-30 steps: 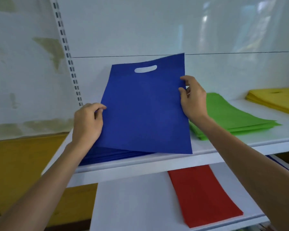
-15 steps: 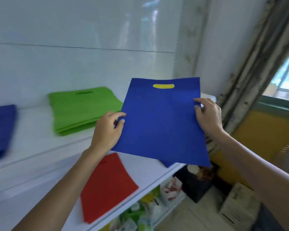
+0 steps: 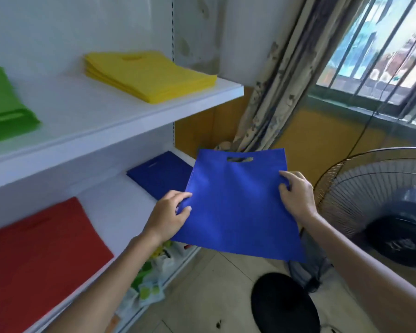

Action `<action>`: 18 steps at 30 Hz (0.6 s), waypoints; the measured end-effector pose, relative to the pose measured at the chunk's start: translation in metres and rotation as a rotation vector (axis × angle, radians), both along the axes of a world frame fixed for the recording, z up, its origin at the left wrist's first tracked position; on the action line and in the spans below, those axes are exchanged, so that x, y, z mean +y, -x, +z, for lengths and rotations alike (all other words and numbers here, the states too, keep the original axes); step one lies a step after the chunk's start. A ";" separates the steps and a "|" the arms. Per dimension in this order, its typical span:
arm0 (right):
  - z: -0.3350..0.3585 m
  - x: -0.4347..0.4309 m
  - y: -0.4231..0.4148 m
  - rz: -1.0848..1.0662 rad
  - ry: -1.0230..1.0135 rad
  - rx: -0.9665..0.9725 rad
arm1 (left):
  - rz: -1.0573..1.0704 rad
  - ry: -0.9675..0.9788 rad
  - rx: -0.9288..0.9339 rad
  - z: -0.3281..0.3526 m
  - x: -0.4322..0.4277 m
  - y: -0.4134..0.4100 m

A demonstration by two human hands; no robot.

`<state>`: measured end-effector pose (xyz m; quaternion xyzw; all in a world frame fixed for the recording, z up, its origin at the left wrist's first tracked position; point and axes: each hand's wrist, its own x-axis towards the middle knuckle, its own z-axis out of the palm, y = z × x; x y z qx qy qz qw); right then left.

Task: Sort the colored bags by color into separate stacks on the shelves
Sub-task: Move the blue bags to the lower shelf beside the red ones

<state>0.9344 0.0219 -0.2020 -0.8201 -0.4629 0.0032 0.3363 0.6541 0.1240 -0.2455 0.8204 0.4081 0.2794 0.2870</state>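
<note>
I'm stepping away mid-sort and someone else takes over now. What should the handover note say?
Left hand and right hand each pinch a side edge of the held blue bag, in the air, on no shelf.
Upper shelf: green stack, yellow stack. Lower shelf: red pile, blue pile.
Done: these colours lie apart.
Left: probably lay the held blue bag on the blue pile.
</note>
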 end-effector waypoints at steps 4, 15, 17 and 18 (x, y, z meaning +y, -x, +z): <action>-0.034 0.041 -0.030 0.006 0.084 0.039 | 0.010 0.078 0.020 -0.038 0.037 -0.030; -0.103 0.159 -0.089 0.117 0.265 0.078 | 0.178 0.272 0.107 -0.097 0.116 -0.091; -0.113 0.199 -0.094 0.202 0.299 0.049 | 0.275 0.279 0.099 -0.106 0.131 -0.094; -0.120 0.223 -0.095 0.262 0.313 0.026 | 0.342 0.276 0.091 -0.112 0.137 -0.094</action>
